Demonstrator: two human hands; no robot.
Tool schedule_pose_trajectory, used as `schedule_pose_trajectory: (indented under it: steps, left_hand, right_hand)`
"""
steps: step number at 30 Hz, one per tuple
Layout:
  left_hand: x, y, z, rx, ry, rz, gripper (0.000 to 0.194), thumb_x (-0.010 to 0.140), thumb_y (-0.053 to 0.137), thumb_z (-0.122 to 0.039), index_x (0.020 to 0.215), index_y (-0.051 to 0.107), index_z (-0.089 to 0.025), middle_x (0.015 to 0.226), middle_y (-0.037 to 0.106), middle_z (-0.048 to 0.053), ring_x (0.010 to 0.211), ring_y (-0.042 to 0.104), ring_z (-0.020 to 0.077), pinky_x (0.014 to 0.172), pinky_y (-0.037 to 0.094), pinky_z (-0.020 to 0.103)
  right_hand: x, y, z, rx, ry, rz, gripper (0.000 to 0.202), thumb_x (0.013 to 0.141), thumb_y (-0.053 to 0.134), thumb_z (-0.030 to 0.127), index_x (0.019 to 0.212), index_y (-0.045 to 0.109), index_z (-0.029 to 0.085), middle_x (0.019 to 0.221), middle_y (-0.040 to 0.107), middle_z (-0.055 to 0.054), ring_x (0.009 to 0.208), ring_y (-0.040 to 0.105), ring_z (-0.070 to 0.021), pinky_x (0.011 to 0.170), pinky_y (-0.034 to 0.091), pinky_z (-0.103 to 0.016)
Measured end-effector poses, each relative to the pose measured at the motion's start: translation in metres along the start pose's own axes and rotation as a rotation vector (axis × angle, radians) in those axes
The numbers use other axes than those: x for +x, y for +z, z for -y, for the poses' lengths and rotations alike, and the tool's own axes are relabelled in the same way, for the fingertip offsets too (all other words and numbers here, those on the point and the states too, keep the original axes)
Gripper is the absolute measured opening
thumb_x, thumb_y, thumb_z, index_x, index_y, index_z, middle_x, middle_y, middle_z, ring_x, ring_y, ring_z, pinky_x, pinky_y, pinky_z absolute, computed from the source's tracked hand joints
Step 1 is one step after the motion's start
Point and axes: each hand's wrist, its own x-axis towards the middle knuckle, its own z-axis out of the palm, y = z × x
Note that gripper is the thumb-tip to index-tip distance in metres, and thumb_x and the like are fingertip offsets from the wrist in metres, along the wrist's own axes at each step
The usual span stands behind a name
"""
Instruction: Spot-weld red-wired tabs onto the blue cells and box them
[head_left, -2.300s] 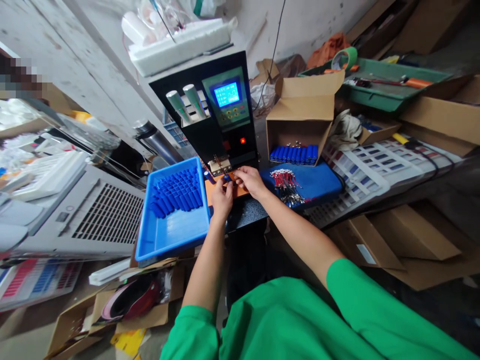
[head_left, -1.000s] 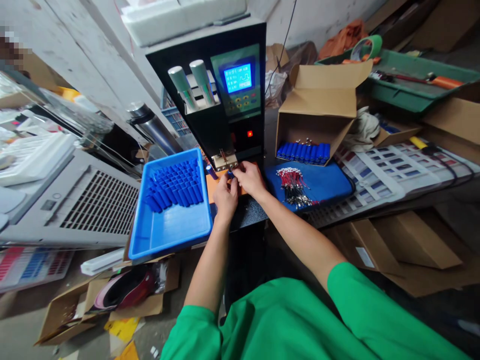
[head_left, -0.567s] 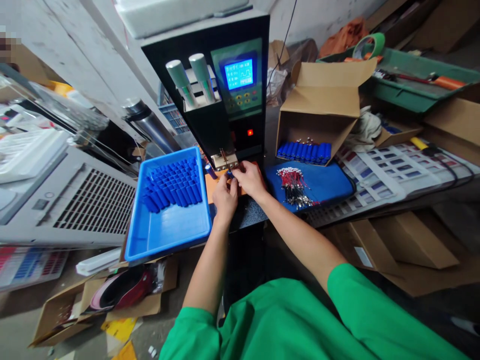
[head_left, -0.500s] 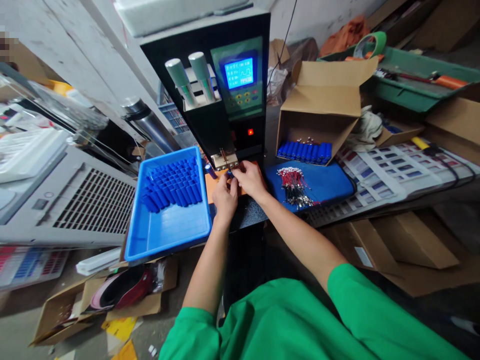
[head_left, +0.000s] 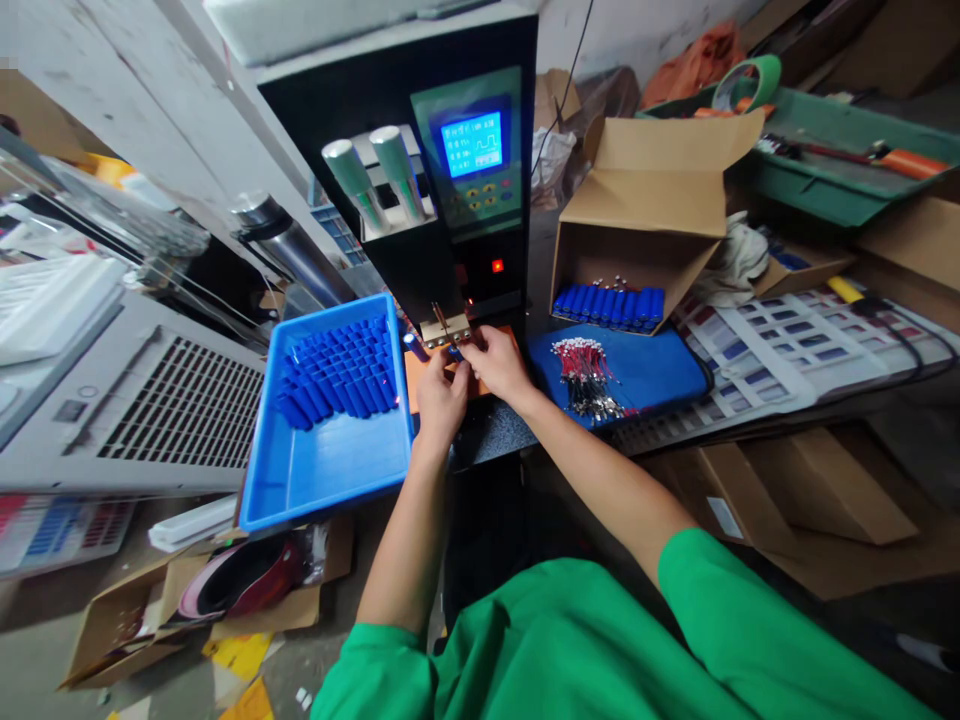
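Observation:
My left hand (head_left: 442, 392) and my right hand (head_left: 495, 362) meet under the electrode pins (head_left: 442, 322) of a spot welder (head_left: 397, 80). Between their fingertips is a blue cylindrical battery cell (head_left: 454, 352), mostly covered by the fingers. Both hands are closed on it in a pinch. Another blue battery cell (head_left: 416, 347) stands just left of them on the orange work plate (head_left: 424, 385). To the right, a bundle of red and black wire leads (head_left: 585, 375) with white connectors lies on a blue pad (head_left: 660, 375).
At left, a blue tray (head_left: 322, 470) holds many blue cells (head_left: 337, 370). A cardboard box (head_left: 637, 205) with wired cells (head_left: 607, 305) stands open at right. Behind it lie a green tray (head_left: 840, 180) and tape roll (head_left: 765, 80). A steel flask (head_left: 289, 245) stands behind the blue tray.
The view has shifted slightly. Both hands stay together at the welder, with the cell between their fingers held a little differently under the pins.

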Motion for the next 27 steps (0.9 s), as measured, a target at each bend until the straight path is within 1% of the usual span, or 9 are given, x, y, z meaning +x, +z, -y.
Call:
schedule_pose_trajectory:
  steps: [5,8,12,14,16,18,21,24,27]
  left_hand:
    - [0.002,0.001,-0.001,-0.007,0.006,-0.019,0.023,0.090,0.059,-0.034,0.107,0.065,-0.019,0.081,0.068,0.003,0.067,0.062,0.0151,0.062,0.049,0.026]
    - [0.003,0.001,-0.002,-0.021,0.025,-0.010,0.023,0.089,0.061,-0.037,0.102,0.065,-0.019,0.085,0.069,0.004,0.066,0.061,0.0142,0.061,0.048,0.025]
    - [0.000,0.001,-0.006,-0.004,0.034,-0.030,0.024,0.086,0.064,-0.041,0.094,0.065,-0.019,0.075,0.064,0.002,0.060,0.055,0.0122,0.057,0.041,0.024]
    - [-0.004,0.003,-0.007,0.027,0.036,-0.062,0.023,0.085,0.065,-0.041,0.093,0.065,-0.019,0.069,0.060,-0.001,0.057,0.051,0.0110,0.056,0.038,0.024]
    - [-0.008,0.005,-0.006,0.067,0.057,-0.097,0.022,0.085,0.064,-0.040,0.095,0.065,-0.019,0.067,0.056,-0.003,0.056,0.049,0.0104,0.057,0.037,0.023]
    - [-0.011,0.007,-0.005,0.107,0.098,-0.118,0.022,0.086,0.063,-0.037,0.098,0.065,-0.019,0.068,0.055,-0.003,0.058,0.049,0.0108,0.060,0.039,0.024]
    - [-0.015,0.010,-0.005,0.175,0.179,-0.125,0.021,0.086,0.061,-0.033,0.101,0.065,-0.018,0.077,0.059,0.000,0.064,0.053,0.0125,0.064,0.041,0.025]
    - [-0.017,0.013,-0.007,0.244,0.287,-0.127,0.018,0.088,0.058,-0.029,0.101,0.064,-0.018,0.089,0.063,0.006,0.075,0.058,0.0161,0.071,0.045,0.027]
    - [-0.014,0.019,-0.010,0.288,0.397,-0.139,0.017,0.089,0.057,-0.026,0.103,0.064,-0.019,0.099,0.066,0.010,0.087,0.062,0.0201,0.078,0.048,0.031]
  right_hand:
    - [-0.002,-0.006,-0.007,0.036,0.036,0.025,0.018,0.080,0.070,0.035,0.075,0.060,0.021,0.067,0.064,0.001,0.069,0.062,-0.0153,0.057,0.047,-0.022]
    - [-0.013,-0.016,-0.008,0.062,0.039,0.024,0.018,0.080,0.070,0.034,0.075,0.059,0.021,0.063,0.060,0.003,0.059,0.059,-0.0130,0.052,0.046,-0.021]
    - [-0.030,-0.031,-0.009,0.070,0.010,0.003,0.015,0.080,0.068,0.031,0.076,0.059,0.021,0.061,0.058,0.004,0.050,0.053,-0.0106,0.046,0.042,-0.021]
    - [-0.035,-0.035,-0.009,0.017,-0.043,-0.010,0.012,0.082,0.066,0.030,0.076,0.060,0.021,0.065,0.060,0.003,0.053,0.055,-0.0113,0.050,0.044,-0.022]
    - [-0.039,-0.036,-0.006,-0.069,-0.114,-0.021,0.010,0.083,0.064,0.027,0.076,0.062,0.021,0.070,0.064,0.001,0.061,0.060,-0.0130,0.058,0.047,-0.023]
    - [-0.041,-0.034,-0.003,-0.174,-0.185,-0.028,0.008,0.083,0.066,0.026,0.077,0.064,0.021,0.074,0.068,-0.001,0.070,0.063,-0.0150,0.067,0.049,-0.025]
    - [-0.043,-0.030,0.001,-0.326,-0.269,-0.045,0.008,0.082,0.070,0.026,0.079,0.066,0.021,0.081,0.070,-0.004,0.078,0.064,-0.0177,0.076,0.048,-0.028]
    - [-0.045,-0.029,0.005,-0.431,-0.279,-0.057,0.012,0.085,0.070,0.028,0.077,0.066,0.020,0.082,0.071,-0.007,0.079,0.064,-0.0191,0.076,0.047,-0.028]
    - [-0.046,-0.031,0.006,-0.490,-0.258,-0.058,0.020,0.090,0.065,0.028,0.072,0.064,0.020,0.074,0.069,-0.005,0.073,0.062,-0.0178,0.071,0.046,-0.027]
